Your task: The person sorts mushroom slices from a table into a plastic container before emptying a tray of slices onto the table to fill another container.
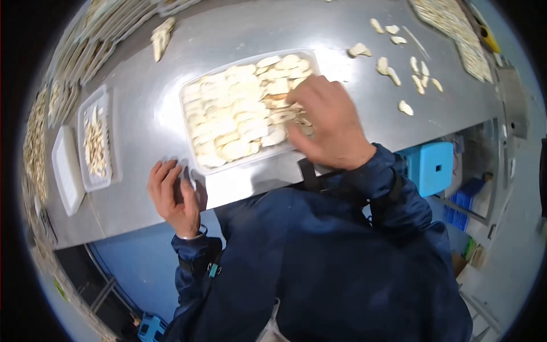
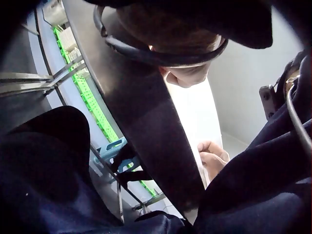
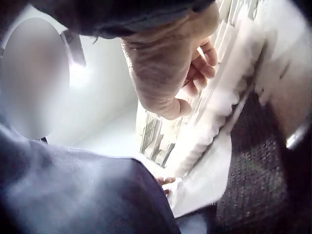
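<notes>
A clear shallow tray [image 1: 200, 169] lies on the steel table, filled with overlapping rows of pale slices [image 1: 228, 114] that look like mushroom. Over the tray's right side is my right hand [image 1: 330, 122], slightly blurred, fingers bent down toward the slices. In the right wrist view, thumb and fingers of that hand [image 3: 168, 68] are loosely curved and apart, with nothing visible between them. My left hand [image 1: 175, 196] is by the table's front edge near the tray's lower left corner, its fingers loosely bent and holding nothing visible.
Loose slices [image 1: 383, 64] lie scattered on the right, with a small pile [image 1: 162, 39] at the back left. A white tray of small pieces [image 1: 97, 142] stands at left beside stacked trays [image 1: 85, 51]. A blue stool [image 1: 436, 168] is below the table at right.
</notes>
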The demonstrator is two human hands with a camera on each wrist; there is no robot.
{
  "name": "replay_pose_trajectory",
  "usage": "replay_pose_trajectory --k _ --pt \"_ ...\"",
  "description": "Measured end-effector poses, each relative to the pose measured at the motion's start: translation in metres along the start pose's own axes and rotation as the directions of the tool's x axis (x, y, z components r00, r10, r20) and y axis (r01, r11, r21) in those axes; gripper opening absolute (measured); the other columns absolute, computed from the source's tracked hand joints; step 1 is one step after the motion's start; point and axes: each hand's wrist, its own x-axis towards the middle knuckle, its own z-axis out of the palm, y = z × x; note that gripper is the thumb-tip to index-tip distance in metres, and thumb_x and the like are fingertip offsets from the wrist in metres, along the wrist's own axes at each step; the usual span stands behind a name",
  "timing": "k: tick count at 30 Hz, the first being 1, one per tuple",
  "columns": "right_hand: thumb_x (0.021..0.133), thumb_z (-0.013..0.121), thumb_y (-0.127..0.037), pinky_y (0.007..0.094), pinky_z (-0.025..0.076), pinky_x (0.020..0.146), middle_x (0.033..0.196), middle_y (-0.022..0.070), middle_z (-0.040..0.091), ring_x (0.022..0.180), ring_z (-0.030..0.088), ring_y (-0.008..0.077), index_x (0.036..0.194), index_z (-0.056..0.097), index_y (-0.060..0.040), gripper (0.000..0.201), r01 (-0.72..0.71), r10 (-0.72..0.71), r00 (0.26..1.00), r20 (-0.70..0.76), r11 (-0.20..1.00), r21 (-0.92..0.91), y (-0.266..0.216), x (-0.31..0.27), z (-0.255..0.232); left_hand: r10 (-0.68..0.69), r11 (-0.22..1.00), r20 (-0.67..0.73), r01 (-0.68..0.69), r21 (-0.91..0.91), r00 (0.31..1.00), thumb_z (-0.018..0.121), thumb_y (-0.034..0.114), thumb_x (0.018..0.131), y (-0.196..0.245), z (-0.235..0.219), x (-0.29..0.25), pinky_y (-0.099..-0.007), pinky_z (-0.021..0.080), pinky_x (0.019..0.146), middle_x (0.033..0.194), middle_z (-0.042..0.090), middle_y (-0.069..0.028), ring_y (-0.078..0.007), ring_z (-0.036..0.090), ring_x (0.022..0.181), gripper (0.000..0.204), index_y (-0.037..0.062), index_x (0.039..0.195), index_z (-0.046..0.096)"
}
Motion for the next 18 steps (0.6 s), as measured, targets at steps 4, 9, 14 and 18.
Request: replay_pose_trajectory --k 4,9,14,18 --pt "0.076 0.068 -0.006 0.0415 0.046 0.075 0.092 0.0101 0.061 0.086 0.061 0.0318 0.095 0.062 -0.0063 0.02 -0.206 0.147 0.967 -0.209 0.931 -0.3 0.076 -0.025 -0.074 -0.002 1.0 0.02 0.002 0.004 1.0 0.058 -0.001 0.085 0.002 -0.001 0.0 -0.0469 0.04 0.107 0.121 0.066 -0.0154 -0.0389 0.052 0.126 0.025 0.0001 0.108 0.067" --pt "0.083 0.065 -0.014 0.0445 0.051 0.073 0.089 0.0143 0.066 0.082 0.065 0.0358 0.093 0.07 -0.0039 0.015 -0.58 0.491 0.814 -0.31 0.656 -0.484 0.192 -0.092 -0.176 -0.004 1.0 0.024 0.005 -0.022 1.0 0.056 0.002 0.091 -0.005 0.001 -0.005 -0.0457 0.038 0.109 0.127 0.062 -0.0162 -0.0368 0.049 0.131 0.023 -0.0016 0.112 0.066" --pt "0.081 0.065 -0.022 0.0432 0.052 0.076 0.089 0.0165 0.068 0.085 0.067 0.036 0.097 0.07 -0.0011 0.027 -0.686 0.696 0.696 -0.177 0.573 -0.448 0.208 -0.104 -0.182 0.015 1.0 0.039 -0.016 0.021 0.999 0.056 0.005 0.091 -0.004 0.0 -0.003 -0.0474 0.039 0.108 0.124 0.064 -0.0164 -0.0383 0.05 0.129 0.023 -0.001 0.11 0.067" --pt "0.081 0.064 -0.022 0.0438 0.051 0.08 0.099 0.018 0.069 0.092 0.066 0.0366 0.105 0.069 -0.0016 0.032 -0.716 0.715 0.663 -0.222 0.518 -0.467 0.218 -0.098 -0.167 0.018 0.999 0.06 -0.02 0.04 0.998 0.057 0.005 0.093 -0.004 -0.002 -0.003 -0.0461 0.039 0.109 0.126 0.063 -0.0165 -0.0366 0.05 0.13 0.022 -0.0014 0.111 0.067"
